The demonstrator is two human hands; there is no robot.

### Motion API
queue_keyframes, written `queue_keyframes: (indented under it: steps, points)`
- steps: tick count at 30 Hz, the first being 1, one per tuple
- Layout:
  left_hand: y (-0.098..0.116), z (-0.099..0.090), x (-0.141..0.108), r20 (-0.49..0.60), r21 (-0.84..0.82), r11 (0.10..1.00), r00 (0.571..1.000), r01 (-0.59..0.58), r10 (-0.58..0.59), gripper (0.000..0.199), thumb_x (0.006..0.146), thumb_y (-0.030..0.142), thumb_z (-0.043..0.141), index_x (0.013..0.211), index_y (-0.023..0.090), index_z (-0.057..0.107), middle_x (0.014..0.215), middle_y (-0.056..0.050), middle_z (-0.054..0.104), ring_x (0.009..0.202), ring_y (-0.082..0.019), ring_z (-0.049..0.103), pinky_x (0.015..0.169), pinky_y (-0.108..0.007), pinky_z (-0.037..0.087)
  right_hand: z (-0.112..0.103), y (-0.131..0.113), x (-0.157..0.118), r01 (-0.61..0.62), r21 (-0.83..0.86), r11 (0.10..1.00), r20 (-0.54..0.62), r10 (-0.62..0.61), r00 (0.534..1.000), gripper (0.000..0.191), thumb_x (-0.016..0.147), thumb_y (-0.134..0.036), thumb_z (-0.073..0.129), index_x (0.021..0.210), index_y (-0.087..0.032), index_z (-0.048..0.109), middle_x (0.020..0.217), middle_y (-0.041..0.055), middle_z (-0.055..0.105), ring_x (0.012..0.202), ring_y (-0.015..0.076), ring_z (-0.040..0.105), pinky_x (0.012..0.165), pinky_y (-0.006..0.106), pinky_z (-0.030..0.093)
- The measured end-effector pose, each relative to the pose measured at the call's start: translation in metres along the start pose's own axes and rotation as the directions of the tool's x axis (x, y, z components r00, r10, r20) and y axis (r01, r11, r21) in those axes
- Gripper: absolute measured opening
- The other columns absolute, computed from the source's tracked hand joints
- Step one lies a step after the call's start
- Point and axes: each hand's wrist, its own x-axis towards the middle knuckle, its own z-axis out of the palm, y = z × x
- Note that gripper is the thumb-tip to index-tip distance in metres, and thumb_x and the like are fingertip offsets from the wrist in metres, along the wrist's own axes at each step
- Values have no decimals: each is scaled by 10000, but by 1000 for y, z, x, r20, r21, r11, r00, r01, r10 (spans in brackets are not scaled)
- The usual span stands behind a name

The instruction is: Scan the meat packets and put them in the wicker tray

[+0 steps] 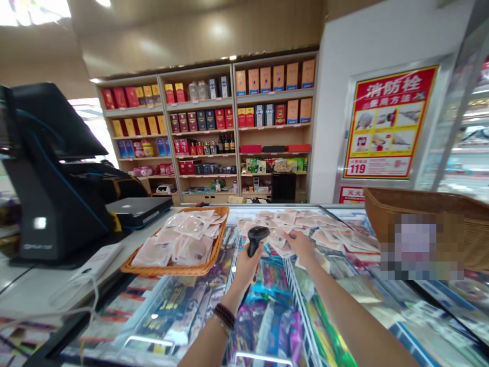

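My left hand [246,266] is wrapped round the handle of a black barcode scanner [259,234], whose head is up and leans to the right. Many flat, clear-and-pinkish plastic packets [326,237] lie spread over the freezer's glass top [214,326]. Reaching in among them, my right hand [301,247] has its fingertips closed at the edge of one packet [281,238], just right of the scanner. To the left, an orange wicker basket [168,271] holds more packets of this kind. What is inside each packet is too blurred to name.
A black checkout terminal [57,178] and a flat dark device [139,210] stand on the left counter. A brown woven basket [424,204] sits at the right. Below the glass are wire baskets [300,300] of colourful packages. Stocked shelves [206,130] line the back wall.
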Motion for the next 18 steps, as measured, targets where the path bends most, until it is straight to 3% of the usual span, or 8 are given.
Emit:
queue_keyframes:
  steps: [3,5,10,14,18]
  points:
    - [-5,-1,-2,10,8,1000,1000,17,-17,634,724,805,820,809,235,559,517,90,480,366,-84,412,395,-222,294,10,-1,8,28,164,986,-35,-23,999,281,944,-461,697,774,-253,777,876,81,847,928,292,807,802,344,530]
    - [-6,-2,-4,31,32,999,999,15,-16,630,752,816,800,825,233,571,510,93,463,370,-88,406,402,-226,301,15,3,11,57,341,938,-107,-22,994,273,906,-480,704,752,-257,732,846,75,843,869,285,810,745,329,535]
    - [-2,4,-12,138,110,994,990,-16,1,590,796,776,799,851,226,592,529,86,463,411,-96,422,434,-229,334,21,11,7,126,687,716,-272,93,958,552,779,-826,683,777,-274,657,777,93,816,702,304,794,680,383,592]
    - [0,9,-16,200,130,991,980,-12,-14,573,813,757,779,890,222,591,560,84,468,416,-100,421,427,-235,351,19,4,1,180,813,554,-287,113,951,677,679,-946,730,730,-286,584,676,58,767,706,313,814,664,385,629]
    - [0,9,-16,194,139,990,981,-19,-9,586,814,777,762,889,223,586,580,81,459,430,-98,422,431,-232,341,18,-2,-2,195,850,490,-263,72,962,706,628,-950,796,695,-288,558,612,16,727,660,283,792,661,389,665]
